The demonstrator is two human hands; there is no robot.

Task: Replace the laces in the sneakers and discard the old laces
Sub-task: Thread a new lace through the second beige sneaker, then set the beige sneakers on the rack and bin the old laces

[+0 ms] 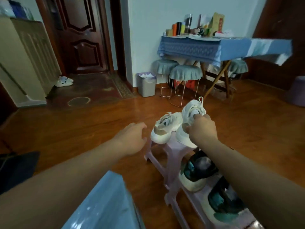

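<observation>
Your right hand (202, 128) is clamped on the tilted white mesh sneaker (189, 118) above the pale pink plastic stool (166, 151). Left hand (133, 138) loose, empty. Bring it in to steady the shoe before unlacing.

The room is dim, lit softly and evenly, with a cool cast on the pale wall (148, 30). The wooden floor (99, 123) carries faint glare. Shadows are weak. Straight lines bow toward the edges, and the whole picture is soft, with smeared detail.
</observation>
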